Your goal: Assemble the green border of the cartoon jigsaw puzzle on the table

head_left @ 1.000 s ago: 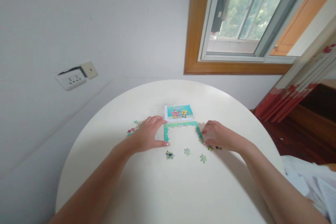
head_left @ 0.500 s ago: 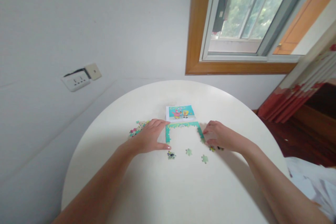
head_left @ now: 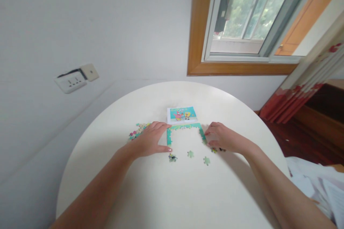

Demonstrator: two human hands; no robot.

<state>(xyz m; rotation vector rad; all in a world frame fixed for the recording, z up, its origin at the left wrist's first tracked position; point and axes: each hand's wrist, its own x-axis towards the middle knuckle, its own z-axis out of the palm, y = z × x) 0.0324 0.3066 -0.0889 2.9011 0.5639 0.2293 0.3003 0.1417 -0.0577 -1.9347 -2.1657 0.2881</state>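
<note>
A partly joined jigsaw puzzle border [head_left: 185,126] lies on the white table, teal along its top and both sides. My left hand [head_left: 152,139] rests at its left side, thumb and fingers spread apart. At the right side, my right hand [head_left: 221,139] touches the border with bent fingertips, the thumb apart from them. Below the frame lie two loose pale green puzzle pieces, one in the middle [head_left: 190,154] and one farther right [head_left: 206,160]. A patterned piece [head_left: 173,157] sits just below my left thumb. Several dark and yellow pieces [head_left: 214,150] are partly hidden under my right hand.
Behind the border lies a picture card [head_left: 182,115] with cartoon figures. A pile of loose pieces [head_left: 135,133] is left of my left hand, partly covered by it. The round table [head_left: 166,193] stands against a wall with a socket [head_left: 72,81]. Papers [head_left: 311,182] lie at the right.
The view has shifted slightly, so the table and pieces appear a little farther left. Both hands stay at the sides of the border with almost no visible movement.
</note>
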